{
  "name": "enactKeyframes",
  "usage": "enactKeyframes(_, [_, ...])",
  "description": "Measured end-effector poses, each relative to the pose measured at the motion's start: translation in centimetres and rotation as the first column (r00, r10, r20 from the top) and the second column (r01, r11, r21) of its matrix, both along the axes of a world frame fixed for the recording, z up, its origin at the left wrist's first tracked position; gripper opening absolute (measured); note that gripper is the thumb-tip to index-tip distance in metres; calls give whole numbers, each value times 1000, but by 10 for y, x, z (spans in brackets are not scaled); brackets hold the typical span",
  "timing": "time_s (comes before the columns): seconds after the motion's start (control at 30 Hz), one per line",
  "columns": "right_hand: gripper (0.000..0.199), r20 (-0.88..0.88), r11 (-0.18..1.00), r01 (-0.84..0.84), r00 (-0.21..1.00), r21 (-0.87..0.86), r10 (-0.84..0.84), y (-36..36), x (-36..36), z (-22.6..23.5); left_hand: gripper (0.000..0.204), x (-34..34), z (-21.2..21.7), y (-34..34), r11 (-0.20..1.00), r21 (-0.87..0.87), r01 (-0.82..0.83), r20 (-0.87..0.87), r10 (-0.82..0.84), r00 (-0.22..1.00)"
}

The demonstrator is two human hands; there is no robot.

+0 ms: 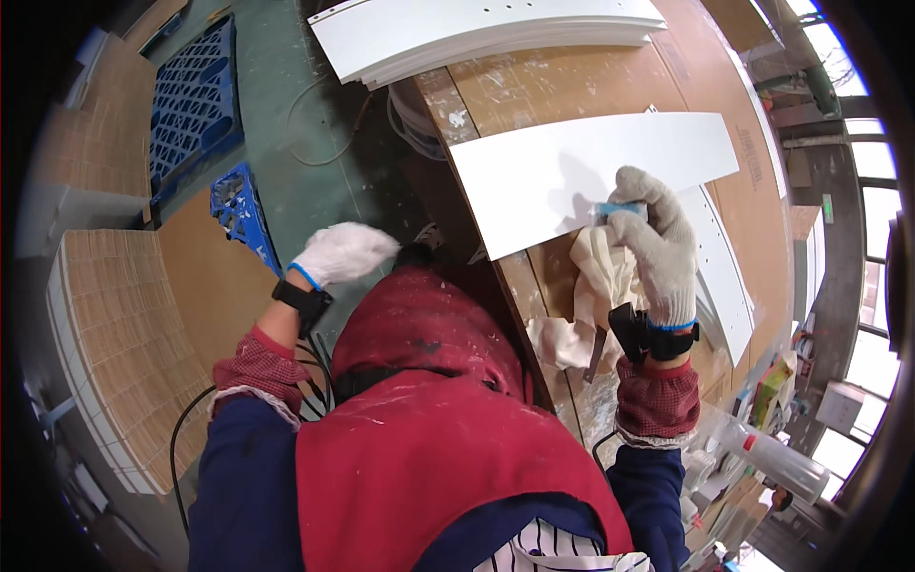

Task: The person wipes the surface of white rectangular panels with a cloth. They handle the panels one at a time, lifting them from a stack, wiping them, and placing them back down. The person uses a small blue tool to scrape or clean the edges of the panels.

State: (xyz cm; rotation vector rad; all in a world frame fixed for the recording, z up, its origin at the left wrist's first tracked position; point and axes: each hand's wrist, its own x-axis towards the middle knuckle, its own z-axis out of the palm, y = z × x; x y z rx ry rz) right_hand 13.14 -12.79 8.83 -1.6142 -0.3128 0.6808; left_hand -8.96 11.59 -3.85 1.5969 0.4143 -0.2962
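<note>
My right hand, in a white knit glove, pinches a small blue piece between thumb and fingers; its exact kind I cannot make out. The piece is over the right part of a white panel with a curved far edge, lying on the brown worktable. Below that hand a crumpled cream cloth lies on the table beside the panel. My left hand, also gloved, hangs in the air left of the table, away from the panel. Motion blurs its fingers, and I see nothing in it.
A stack of white panels occupies the table's far end. More white panels lie right of my right hand, and a metal scraper-like blade rests near the table edge. Leftward are a blue pallet and stacked tan boards. A black cable hangs by my left arm.
</note>
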Motion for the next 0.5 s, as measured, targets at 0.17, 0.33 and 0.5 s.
enactKeyframes(0.17, [41, -15, 992, -92, 996, -88, 91, -11, -25, -5, 48, -6, 1, 22, 663, 654, 364, -355, -156, 922])
enactKeyframes(0.33, [40, 100, 970, -191, 973, -149, 207, 19, -30, -6, 38, 20, -5, 6, 861, -498, -103, 30, 136, 990])
enactKeyframes(0.5, [29, 479, 919, -336, 784, -206, 394, 74, -27, -20, 44, 51, 31, -38, 812, -582, -48, 61, 103, 993])
